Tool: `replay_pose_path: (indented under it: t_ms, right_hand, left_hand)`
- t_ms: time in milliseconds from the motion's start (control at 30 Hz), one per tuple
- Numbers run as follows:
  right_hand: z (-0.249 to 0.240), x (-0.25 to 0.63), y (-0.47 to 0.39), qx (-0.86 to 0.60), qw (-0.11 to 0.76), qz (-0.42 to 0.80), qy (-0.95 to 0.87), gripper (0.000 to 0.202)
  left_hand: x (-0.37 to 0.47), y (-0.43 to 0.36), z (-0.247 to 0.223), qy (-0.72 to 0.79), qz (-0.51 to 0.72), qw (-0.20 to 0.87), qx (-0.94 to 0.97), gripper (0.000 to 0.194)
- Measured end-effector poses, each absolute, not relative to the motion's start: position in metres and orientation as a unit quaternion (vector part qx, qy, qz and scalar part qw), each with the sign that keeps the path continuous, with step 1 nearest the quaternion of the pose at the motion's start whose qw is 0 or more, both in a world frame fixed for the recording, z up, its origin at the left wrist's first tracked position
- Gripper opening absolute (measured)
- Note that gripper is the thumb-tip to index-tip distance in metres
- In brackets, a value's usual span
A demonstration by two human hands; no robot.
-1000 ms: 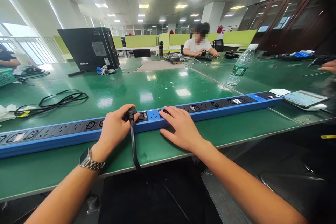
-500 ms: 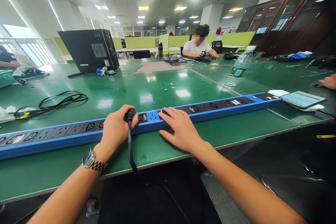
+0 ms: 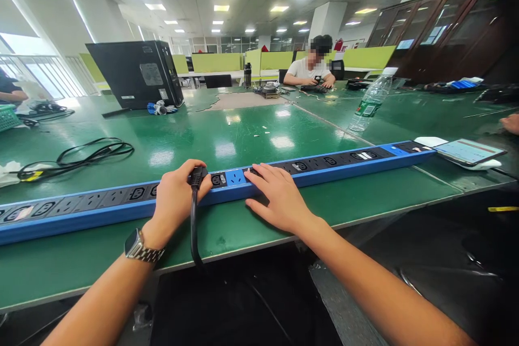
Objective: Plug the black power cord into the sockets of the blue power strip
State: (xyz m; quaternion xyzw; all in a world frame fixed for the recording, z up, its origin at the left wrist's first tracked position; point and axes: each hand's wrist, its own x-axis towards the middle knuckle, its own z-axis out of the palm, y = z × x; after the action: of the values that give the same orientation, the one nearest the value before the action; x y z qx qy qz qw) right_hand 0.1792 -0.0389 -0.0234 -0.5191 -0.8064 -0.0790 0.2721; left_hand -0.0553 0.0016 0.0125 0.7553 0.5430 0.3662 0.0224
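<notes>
A blue power strip (image 3: 232, 193) is lying along the table (image 3: 194, 132); over it, a black plug (image 3: 197, 177) is trailing its cord (image 3: 194, 227).

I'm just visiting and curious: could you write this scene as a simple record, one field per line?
Left grip: a bare hand holding a black plug
Right grip: a bare hand lying open on a blue-edged power strip
Plug seated: cannot tell, fingers cover it
Plug's cable: hangs down over the near table edge
Left wrist: watch
Surface: green table
Left side: coiled black cord, black computer case farther back
Right side: clear bottle with green label
Across: seated person in white
</notes>
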Motion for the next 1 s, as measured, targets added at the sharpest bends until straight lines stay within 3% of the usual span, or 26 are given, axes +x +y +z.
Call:
replay_pose_path:
  t_ms: [1000]
  right_hand:
    - [-0.0226,0.1792,-0.0392,-0.524,0.265,-0.080,-0.806,0.054]
  left_hand:
    - [-0.0601,-0.0007,0.0129,0.528,0.379,0.018,0.760,0.027]
